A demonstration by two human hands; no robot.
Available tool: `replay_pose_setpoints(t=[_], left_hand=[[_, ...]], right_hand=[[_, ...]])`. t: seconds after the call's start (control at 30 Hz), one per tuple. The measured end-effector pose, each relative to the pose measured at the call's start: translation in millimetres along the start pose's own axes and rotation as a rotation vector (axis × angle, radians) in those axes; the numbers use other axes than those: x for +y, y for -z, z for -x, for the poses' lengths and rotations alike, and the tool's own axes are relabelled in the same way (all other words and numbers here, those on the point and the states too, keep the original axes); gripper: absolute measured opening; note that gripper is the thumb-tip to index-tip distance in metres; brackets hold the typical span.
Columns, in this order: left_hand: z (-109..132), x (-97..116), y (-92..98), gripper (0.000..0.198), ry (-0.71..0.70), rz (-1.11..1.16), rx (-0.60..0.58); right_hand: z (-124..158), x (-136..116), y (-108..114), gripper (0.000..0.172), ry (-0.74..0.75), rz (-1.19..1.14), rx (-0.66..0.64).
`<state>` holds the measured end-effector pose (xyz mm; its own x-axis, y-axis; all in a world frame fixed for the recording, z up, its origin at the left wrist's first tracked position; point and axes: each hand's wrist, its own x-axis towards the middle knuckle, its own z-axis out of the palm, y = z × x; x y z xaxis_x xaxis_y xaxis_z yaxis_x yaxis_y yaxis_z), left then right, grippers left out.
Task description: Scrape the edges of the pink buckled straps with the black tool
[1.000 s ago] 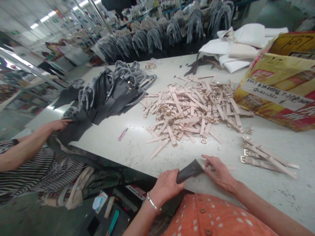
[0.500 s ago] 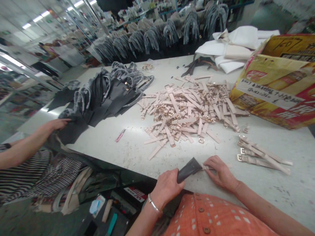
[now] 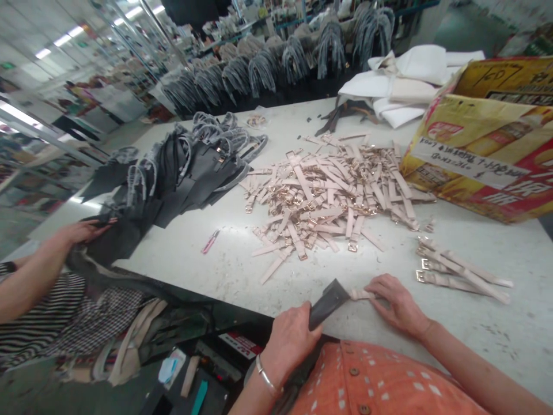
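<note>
With the left hand (image 3: 288,340) curled firmly around a dark leather tab (image 3: 327,305) and the right hand's (image 3: 401,305) spread fingers (image 3: 384,287) pinning a pale buckle strap (image 3: 360,294) flat on the counter (image 3: 475,334) near its edge.

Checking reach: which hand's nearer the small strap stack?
Right. The right hand sits just left of the strap stack, not touching it. The left hand is farther left, holding a dark piece.

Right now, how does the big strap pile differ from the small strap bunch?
The big pile holds far more straps than the small bunch. The big pile is heaped and criss-crossed; the small bunch lies nearly parallel. The small bunch has its buckles at one end; the big pile's are scattered. Both are pale pink with gold buckles on the table.
</note>
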<state>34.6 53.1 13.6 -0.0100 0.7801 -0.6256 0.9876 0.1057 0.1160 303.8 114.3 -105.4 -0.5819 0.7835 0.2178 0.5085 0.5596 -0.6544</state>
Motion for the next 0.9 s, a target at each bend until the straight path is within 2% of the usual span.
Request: replay_pose_setpoints(t=[0.1, 0.23, 0.4, 0.57, 0.63, 0.77, 0.9], left_hand=[[2, -2, 1.8, 0.033, 0.012, -0.014, 0.016], [3, -4, 1.8, 0.028, -0.044, -0.001, 0.032], [-7, -3, -1.5, 0.026, -0.092, 0.018, 0.030], [-13, -2, 1.6, 0.030, 0.008, 0.025, 0.087], [-8, 2, 2.6, 0.032, 0.006, 0.007, 0.078], [3, 20, -2.1, 0.037, -0.096, -0.048, 0.031], [3, 37, -5.6, 0.042, -0.148, -0.113, -0.003]], right_hand=[[0, 0, -1, 0.021, -0.018, -0.022, 0.006], [-1, 1, -2, 0.020, -0.027, -0.045, 0.001], [0, 2, -3, 0.019, -0.030, -0.056, 0.015], [-1, 1, -2, 0.020, -0.026, -0.058, -0.004], [-1, 1, -2, 0.019, -0.020, -0.060, -0.006], [-1, 1, -2, 0.020, -0.027, -0.069, -0.004], [-1, 2, -1, 0.023, -0.015, -0.101, -0.015]])
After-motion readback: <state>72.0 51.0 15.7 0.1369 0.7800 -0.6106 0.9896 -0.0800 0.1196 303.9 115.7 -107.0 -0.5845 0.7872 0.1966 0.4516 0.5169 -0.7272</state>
